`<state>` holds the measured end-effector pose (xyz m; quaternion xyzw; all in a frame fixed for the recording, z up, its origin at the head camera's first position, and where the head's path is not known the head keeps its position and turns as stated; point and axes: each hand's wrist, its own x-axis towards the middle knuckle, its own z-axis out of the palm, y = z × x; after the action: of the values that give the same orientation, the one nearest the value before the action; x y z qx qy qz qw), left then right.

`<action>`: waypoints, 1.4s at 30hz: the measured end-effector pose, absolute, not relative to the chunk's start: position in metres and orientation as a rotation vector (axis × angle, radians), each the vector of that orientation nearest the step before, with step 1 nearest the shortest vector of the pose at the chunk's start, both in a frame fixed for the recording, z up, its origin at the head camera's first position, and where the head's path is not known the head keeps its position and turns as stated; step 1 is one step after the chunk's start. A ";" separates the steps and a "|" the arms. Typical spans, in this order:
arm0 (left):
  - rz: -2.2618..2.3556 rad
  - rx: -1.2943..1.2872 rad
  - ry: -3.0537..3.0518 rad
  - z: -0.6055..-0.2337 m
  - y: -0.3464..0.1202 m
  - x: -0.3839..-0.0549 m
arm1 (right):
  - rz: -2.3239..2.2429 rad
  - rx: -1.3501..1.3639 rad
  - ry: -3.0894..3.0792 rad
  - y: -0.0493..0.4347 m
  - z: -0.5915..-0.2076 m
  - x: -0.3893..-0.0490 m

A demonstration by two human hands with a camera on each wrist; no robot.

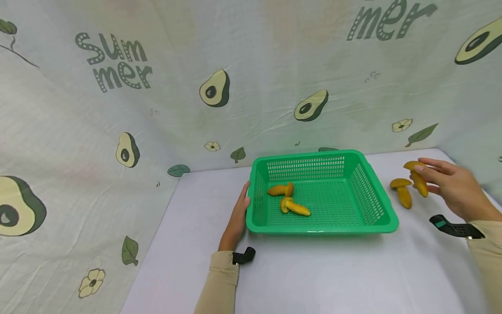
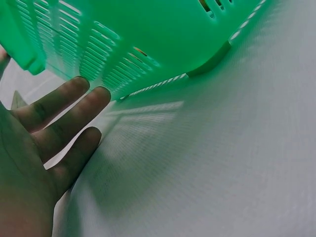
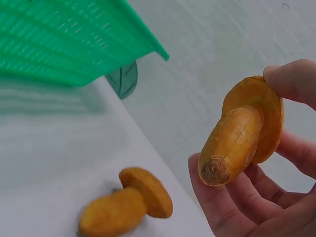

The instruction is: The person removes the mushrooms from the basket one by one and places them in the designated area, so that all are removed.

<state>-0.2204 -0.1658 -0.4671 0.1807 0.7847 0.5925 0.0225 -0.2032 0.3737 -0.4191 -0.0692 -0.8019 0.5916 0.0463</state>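
Observation:
My right hand (image 1: pixel 456 185) pinches a yellow-brown mushroom (image 3: pixel 234 138) by its cap, with the thumb on one side and fingers behind; its stem hangs downward in the head view. Just left of it, another mushroom (image 1: pixel 401 192) lies on the table. My left hand (image 1: pixel 235 218) rests along the left side of a green plastic basket (image 1: pixel 321 230), its fingers (image 2: pixel 74 111) straight and spread against the slotted wall. Inside the basket, toward the left, lie two more mushrooms, one (image 1: pixel 281 189) behind the other (image 1: pixel 295 206).
The basket stands on a white-covered table (image 1: pixel 313 274), near its back edge. Behind rises a pale cloth (image 1: pixel 259 87) printed with avocados, leaves and lettering. Each wrist wears a black band, such as the right band (image 1: pixel 456 227).

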 end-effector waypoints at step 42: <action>1.804 0.586 2.469 -0.461 -0.165 -0.214 | 1.269 -0.551 -2.729 0.423 -0.487 -0.205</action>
<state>-0.2138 -0.1655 -0.4615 0.1882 0.7929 0.5794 0.0141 -0.2051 0.4230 -0.4868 -0.1800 -0.8912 0.4143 0.0411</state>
